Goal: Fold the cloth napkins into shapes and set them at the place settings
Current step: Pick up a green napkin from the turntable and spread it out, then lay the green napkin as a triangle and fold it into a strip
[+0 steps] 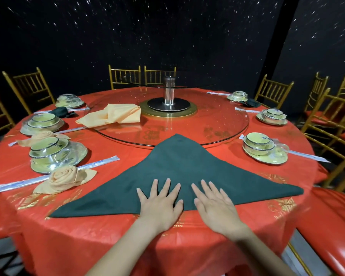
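Nearest the table edge, the left hand [159, 204] and the right hand [215, 206] lie palm down, side by side, on a dark green napkin [177, 166]. The left fingers [165, 186] are straight and spread and the right fingers [207, 189] straight and a little closer together. They press flat on the cloth and grip nothing. The napkin is folded into a wide triangle on the red tablecloth [108, 236]. Its long edge runs along the near side under the palms, and its point lies over the rim of the glass turntable [217, 126]. To the left, a peach napkin rolled into a rose [65, 179] sits beside a paper-sleeved pair of chopsticks [102, 163], just in front of a plastic-wrapped bowl and plate set [54, 154]. Behind that set is a second peach rose [42, 136]. Across on the right is another wrapped setting [263, 148]. Loose peach napkins [116, 116] lie in a heap on the left of the turntable, near its steel centre post [169, 90]. At the far settings there are dark bundles [61, 112], probably more green napkins, though their shape is hard to make out. Gold chairs [126, 75] ring the table.
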`<state>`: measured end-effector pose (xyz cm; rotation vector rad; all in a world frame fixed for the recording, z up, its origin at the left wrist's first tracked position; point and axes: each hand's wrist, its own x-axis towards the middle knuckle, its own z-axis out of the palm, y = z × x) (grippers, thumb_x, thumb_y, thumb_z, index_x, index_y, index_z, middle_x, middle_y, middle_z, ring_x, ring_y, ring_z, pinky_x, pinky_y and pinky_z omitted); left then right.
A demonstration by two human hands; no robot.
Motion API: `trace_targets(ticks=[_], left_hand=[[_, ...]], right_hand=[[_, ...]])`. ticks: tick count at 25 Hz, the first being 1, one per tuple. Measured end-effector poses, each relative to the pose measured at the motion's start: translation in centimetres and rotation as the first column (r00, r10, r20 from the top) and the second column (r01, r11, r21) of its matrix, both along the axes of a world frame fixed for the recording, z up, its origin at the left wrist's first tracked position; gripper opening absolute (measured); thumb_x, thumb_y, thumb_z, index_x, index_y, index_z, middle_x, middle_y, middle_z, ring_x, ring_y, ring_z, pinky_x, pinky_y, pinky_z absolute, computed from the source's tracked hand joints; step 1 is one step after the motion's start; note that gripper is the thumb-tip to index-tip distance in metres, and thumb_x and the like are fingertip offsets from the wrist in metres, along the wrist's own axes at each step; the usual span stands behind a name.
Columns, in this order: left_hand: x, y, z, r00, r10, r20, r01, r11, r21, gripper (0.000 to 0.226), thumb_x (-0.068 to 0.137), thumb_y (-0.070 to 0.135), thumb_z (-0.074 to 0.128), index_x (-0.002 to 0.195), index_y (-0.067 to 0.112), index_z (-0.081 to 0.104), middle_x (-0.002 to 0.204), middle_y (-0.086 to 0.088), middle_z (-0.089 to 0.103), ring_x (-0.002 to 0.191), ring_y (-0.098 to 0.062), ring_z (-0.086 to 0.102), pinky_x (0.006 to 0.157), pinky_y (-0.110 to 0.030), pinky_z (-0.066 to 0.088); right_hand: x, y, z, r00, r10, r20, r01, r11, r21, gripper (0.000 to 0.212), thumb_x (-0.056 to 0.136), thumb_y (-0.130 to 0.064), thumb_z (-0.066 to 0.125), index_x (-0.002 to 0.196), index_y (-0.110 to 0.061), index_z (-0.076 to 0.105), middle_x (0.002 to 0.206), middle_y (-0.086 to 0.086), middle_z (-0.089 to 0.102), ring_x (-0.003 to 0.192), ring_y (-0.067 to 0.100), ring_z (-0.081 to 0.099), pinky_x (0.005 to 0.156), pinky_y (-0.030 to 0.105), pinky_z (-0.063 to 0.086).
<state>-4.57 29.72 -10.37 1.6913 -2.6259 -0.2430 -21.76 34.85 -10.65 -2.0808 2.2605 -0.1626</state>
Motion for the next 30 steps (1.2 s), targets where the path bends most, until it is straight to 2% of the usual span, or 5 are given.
trace_targets(ticks=[12,17,24,28,30], left_hand=[[0.4,1.4,0.8,1.000,0.007,0.009,-0.007,1.000,0.017,0.056,0.094,0.060,0.019,0.147,0.044,0.008,0.159,0.009,-0.002,0.146,-0.025,-0.007,0.109,-0.064,0.003],[-0.7,1.8,1.0,1.000,-0.002,-0.019,0.001,0.997,-0.072,0.057,0.094,0.056,0.017,0.148,0.039,0.012,0.159,0.007,0.003,0.146,-0.025,-0.004,0.109,-0.064,0.000],[-2.1,0.1,0.2,1.000,0.001,0.011,-0.001,1.000,0.017,0.054,0.095,0.058,0.015,0.147,0.046,0.004,0.158,0.011,-0.005,0.145,-0.023,-0.010,0.108,-0.067,-0.001],[-1.8,0.0,0.6,0.994,-0.071,-0.082,0.072,0.997,0.011,0.064,0.090,0.066,0.018,0.148,0.042,0.004,0.158,0.010,-0.008,0.145,-0.019,-0.010,0.111,-0.060,0.000],[-0.2,-0.1,1.1,0.955,-0.198,-0.221,0.192,0.980,-0.044,0.083,0.078,0.080,0.017,0.148,0.037,0.016,0.158,0.011,0.004,0.145,-0.012,0.003,0.116,-0.045,0.012]], right_hand=[[-7.9,4.3,1.3,0.969,-0.222,-0.110,0.230,0.971,0.070,0.060,0.096,-0.057,0.014,0.150,-0.031,0.012,0.159,0.000,0.007,0.146,0.014,0.000,0.117,0.039,-0.002],[-5.3,4.5,1.8,0.983,-0.147,-0.113,0.143,0.989,-0.047,0.103,0.066,-0.071,-0.026,0.151,-0.026,0.011,0.159,0.000,0.002,0.146,0.012,-0.002,0.116,0.036,-0.006],[-8.1,3.5,0.3,0.992,-0.125,-0.010,0.126,0.991,0.052,0.056,0.094,-0.059,0.006,0.148,-0.043,0.004,0.159,-0.003,-0.002,0.145,0.013,-0.008,0.117,0.035,-0.005],[-11.4,4.2,0.5,1.000,-0.030,0.009,0.029,0.998,0.057,0.103,0.057,-0.087,-0.021,0.147,-0.043,0.002,0.155,-0.010,-0.008,0.144,0.008,-0.010,0.115,0.032,-0.006],[-11.4,4.1,1.1,0.997,0.071,0.017,-0.071,0.997,-0.001,0.105,0.057,-0.092,-0.011,0.147,-0.042,0.009,0.148,-0.019,-0.004,0.142,0.002,-0.006,0.115,0.027,-0.005]])
